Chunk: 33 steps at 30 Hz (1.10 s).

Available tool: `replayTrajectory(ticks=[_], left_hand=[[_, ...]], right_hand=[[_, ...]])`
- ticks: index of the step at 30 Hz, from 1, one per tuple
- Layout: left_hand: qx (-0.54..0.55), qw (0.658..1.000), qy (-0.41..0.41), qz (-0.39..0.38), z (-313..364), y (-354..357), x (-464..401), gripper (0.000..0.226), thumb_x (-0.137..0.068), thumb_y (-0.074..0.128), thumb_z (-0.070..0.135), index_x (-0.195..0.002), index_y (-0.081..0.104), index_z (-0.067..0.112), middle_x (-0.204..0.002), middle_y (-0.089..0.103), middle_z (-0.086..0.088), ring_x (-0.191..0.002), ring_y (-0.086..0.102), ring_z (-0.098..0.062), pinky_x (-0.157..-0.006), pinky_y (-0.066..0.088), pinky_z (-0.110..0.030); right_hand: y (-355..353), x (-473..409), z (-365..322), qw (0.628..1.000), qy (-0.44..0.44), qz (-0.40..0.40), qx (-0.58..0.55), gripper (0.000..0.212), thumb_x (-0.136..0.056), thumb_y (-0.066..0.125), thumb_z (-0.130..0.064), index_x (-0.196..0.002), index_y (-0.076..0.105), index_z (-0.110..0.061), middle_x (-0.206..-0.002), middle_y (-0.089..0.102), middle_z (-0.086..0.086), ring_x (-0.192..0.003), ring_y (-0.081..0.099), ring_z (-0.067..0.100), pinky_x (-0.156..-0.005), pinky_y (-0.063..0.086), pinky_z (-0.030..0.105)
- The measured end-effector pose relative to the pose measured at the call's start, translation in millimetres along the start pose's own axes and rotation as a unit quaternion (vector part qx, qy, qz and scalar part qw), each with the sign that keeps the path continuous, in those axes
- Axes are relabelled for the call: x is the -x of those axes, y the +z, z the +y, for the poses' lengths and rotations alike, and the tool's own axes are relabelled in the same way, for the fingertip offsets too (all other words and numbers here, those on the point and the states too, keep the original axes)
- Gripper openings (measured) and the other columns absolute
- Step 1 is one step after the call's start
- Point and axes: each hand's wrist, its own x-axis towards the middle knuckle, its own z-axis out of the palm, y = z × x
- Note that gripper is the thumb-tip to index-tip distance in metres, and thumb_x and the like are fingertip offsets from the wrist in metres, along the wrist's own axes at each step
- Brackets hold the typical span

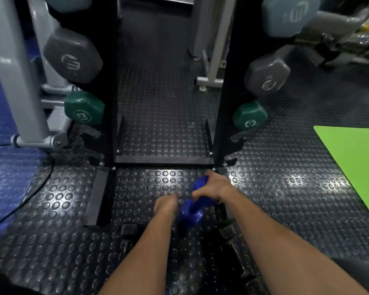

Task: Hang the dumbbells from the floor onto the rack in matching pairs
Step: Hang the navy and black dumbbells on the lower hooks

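Gripping blue dumbbells (pixel 197 201), both hands (pixel 214 186), below half-filled rack (pixel 112 81).

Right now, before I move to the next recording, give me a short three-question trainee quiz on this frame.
1. True or false: a green dumbbell already hangs on each side of the rack.
2. Multiple choice: what colour are the dumbbells in the person's hands? A) grey B) blue C) green
3. Fill in: the lime-coloured ____ lies on the floor at the right edge.

Key
1. True; the second green dumbbell hangs on the right side.
2. B; the right hand and left hand are on the blue dumbbells.
3. mat.
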Motion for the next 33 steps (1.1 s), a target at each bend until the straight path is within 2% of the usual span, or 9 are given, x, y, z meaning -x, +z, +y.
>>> replayTrajectory(ticks=[4,7,10,14,17,20,24,28,33], left_hand=[[0.077,0.970,-0.126,-0.191,17,27,35,0.053,-0.095,0.064,0.046,-0.112,0.060,-0.005,-0.101,0.070,-0.024,-0.078,0.071,-0.037,-0.057,0.061,-0.040],[0.155,0.940,-0.135,-0.272,36,44,44,0.063,-0.096,0.066,0.045,-0.118,0.056,-0.014,-0.109,0.068,-0.038,-0.093,0.071,-0.045,-0.077,0.057,-0.054],[0.231,0.922,-0.117,-0.289,52,65,53,0.042,-0.098,0.064,0.037,-0.104,0.066,-0.005,-0.098,0.073,-0.030,-0.092,0.069,-0.042,-0.087,0.055,-0.051],[0.213,0.924,-0.070,-0.311,59,93,69,0.024,-0.097,0.058,0.027,-0.090,0.070,0.007,-0.066,0.074,-0.012,-0.055,0.073,-0.025,-0.048,0.059,-0.032],[0.153,0.937,-0.024,-0.312,55,92,65,0.024,-0.087,0.072,0.020,-0.106,0.074,0.005,-0.081,0.077,-0.016,-0.067,0.075,-0.029,-0.065,0.060,-0.041],[0.077,0.956,0.037,-0.280,52,88,57,0.035,-0.081,0.076,0.011,-0.116,0.068,0.009,-0.087,0.078,-0.011,-0.076,0.074,-0.029,-0.082,0.057,-0.044],[0.035,0.950,0.097,-0.294,60,96,61,0.039,-0.079,0.078,0.006,-0.116,0.067,0.007,-0.093,0.078,-0.012,-0.078,0.072,-0.027,-0.080,0.059,-0.041],[0.020,0.941,0.137,-0.310,70,111,70,0.047,-0.073,0.084,0.008,-0.116,0.066,0.000,-0.098,0.077,-0.015,-0.076,0.074,-0.026,-0.072,0.058,-0.035],[0.038,0.932,0.188,-0.307,71,129,86,0.027,-0.075,0.075,0.011,-0.099,0.062,0.009,-0.086,0.069,-0.012,-0.072,0.066,-0.020,-0.068,0.054,-0.029]], right_hand=[[-36,11,12,0.996,0.004,0.030,-0.081,0.090,-0.045,0.090,-0.044,-0.119,0.044,-0.023,-0.107,0.062,0.003,-0.092,0.066,0.022,-0.078,0.063,0.040],[-54,23,19,0.992,-0.013,0.071,-0.105,0.088,-0.034,0.083,-0.049,-0.111,0.047,-0.025,-0.101,0.065,0.002,-0.091,0.066,0.021,-0.081,0.061,0.043],[-59,40,28,0.990,-0.065,0.113,-0.048,0.082,-0.036,0.079,-0.051,-0.108,0.047,-0.028,-0.101,0.064,0.002,-0.092,0.063,0.021,-0.082,0.056,0.037],[-56,52,48,0.986,-0.132,0.099,0.002,0.075,-0.048,0.088,-0.049,-0.111,0.052,-0.031,-0.106,0.058,0.001,-0.093,0.062,0.020,-0.086,0.056,0.036],[-73,53,67,0.980,-0.065,0.049,-0.183,0.045,-0.082,0.074,-0.058,-0.097,0.070,-0.015,-0.096,0.075,0.006,-0.085,0.072,0.022,-0.081,0.058,0.037],[-73,40,88,0.974,0.025,0.101,-0.200,0.047,-0.098,0.056,-0.054,-0.088,0.075,-0.012,-0.081,0.078,0.002,-0.076,0.073,0.019,-0.074,0.058,0.035],[-61,20,95,0.900,0.100,0.017,-0.424,0.045,-0.098,0.059,-0.049,-0.107,0.073,-0.007,-0.096,0.074,0.010,-0.082,0.066,0.026,-0.081,0.057,0.038],[-63,14,93,0.832,0.104,-0.027,-0.544,0.049,-0.090,0.072,-0.046,-0.112,0.073,-0.002,-0.106,0.070,0.020,-0.098,0.064,0.034,-0.108,0.049,0.053],[-67,9,104,0.787,0.100,0.016,-0.608,0.038,-0.087,0.077,-0.028,-0.108,0.071,0.004,-0.095,0.073,0.022,-0.085,0.067,0.035,-0.083,0.057,0.048]])
